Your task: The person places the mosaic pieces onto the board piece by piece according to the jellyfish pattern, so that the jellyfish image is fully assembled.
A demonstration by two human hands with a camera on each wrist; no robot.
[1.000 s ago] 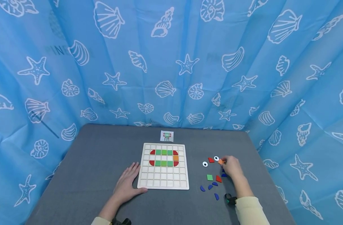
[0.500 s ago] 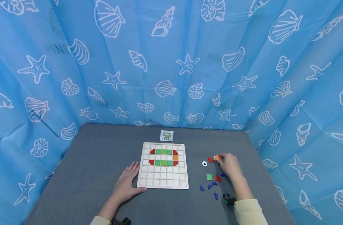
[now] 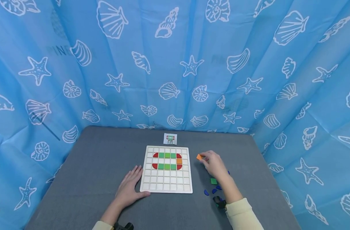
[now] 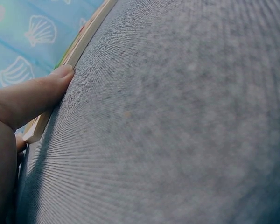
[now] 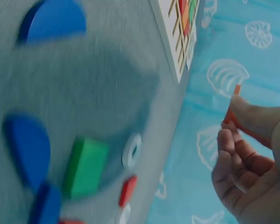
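My right hand (image 3: 214,163) pinches an orange square tile (image 3: 199,157) between thumb and fingers, held above the table to the right of the board; the right wrist view shows this orange tile (image 5: 232,107) edge-on. My left hand (image 3: 129,189) lies at the near-left corner of the pale wooden grid board (image 3: 167,188), fingers stretched along its left side. In the left wrist view the thumb (image 4: 42,93) touches the board's near edge. On the board, two rows of green tiles (image 3: 167,166) end in red rounded corner pieces (image 3: 155,155), and one orange tile (image 3: 179,161) sits at the right.
Right of the board lie a green tile (image 3: 213,181) and several blue half-rounds (image 3: 206,192), partly under my forearm. The right wrist view also shows a white ring-like eye piece (image 5: 132,151) and a red piece (image 5: 128,191). A small pattern card (image 3: 170,138) lies behind the board.
My right hand has lifted the orange tile from among the loose pieces and carried it left, toward the board. The left hand has stayed at the board's corner.
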